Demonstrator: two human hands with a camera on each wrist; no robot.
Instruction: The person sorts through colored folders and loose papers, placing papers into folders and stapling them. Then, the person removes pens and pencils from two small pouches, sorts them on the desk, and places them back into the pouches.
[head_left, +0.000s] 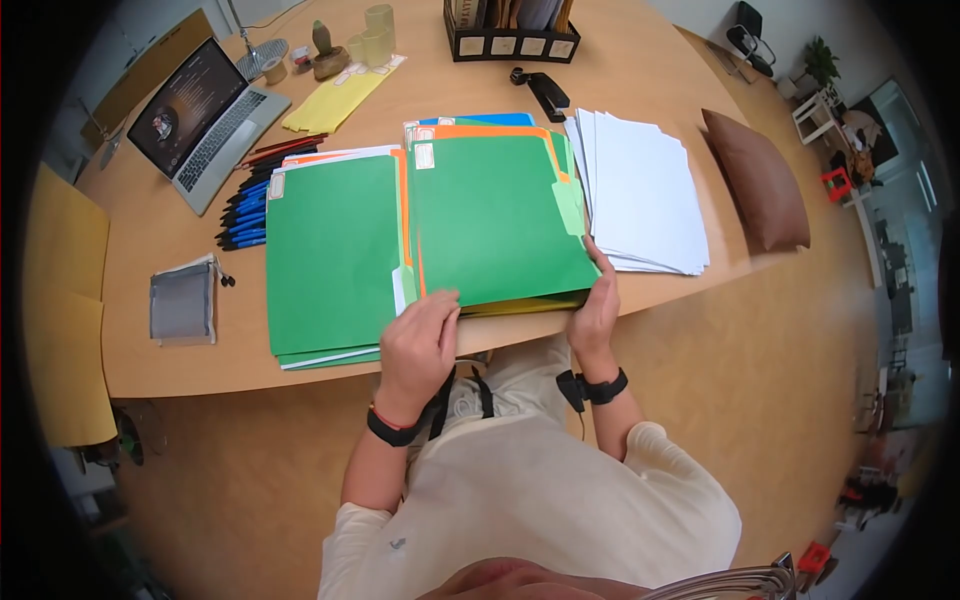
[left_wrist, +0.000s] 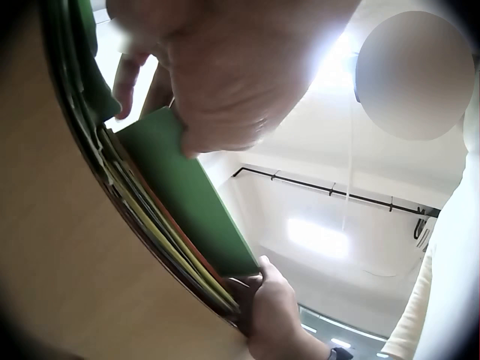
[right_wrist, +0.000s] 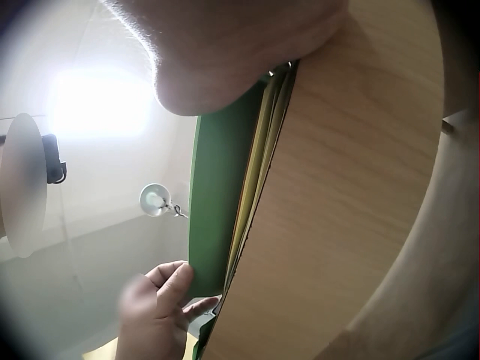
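Observation:
A green folder (head_left: 495, 215) tops the right-hand stack, its near edge raised above orange and yellow folders. My left hand (head_left: 420, 340) pinches that edge near its left corner; the right wrist view shows the thumb and fingers of this left hand (right_wrist: 157, 311) at the green cover (right_wrist: 217, 195). At the near right corner, my right hand (head_left: 597, 305) grips the same folder, thumb along its side. In the left wrist view, the lifted green cover (left_wrist: 191, 195) stands tilted over the stacked folders. Another green folder (head_left: 335, 250) lies at the left, overlapping the stack's side.
White papers (head_left: 645, 190) lie to the right, beside a brown cushion (head_left: 760, 180). Blue pens (head_left: 245, 215), a laptop (head_left: 215, 125) and a mesh pouch (head_left: 183, 302) are at the left. Behind the folders are a stapler (head_left: 545, 95) and a black organizer (head_left: 515, 46).

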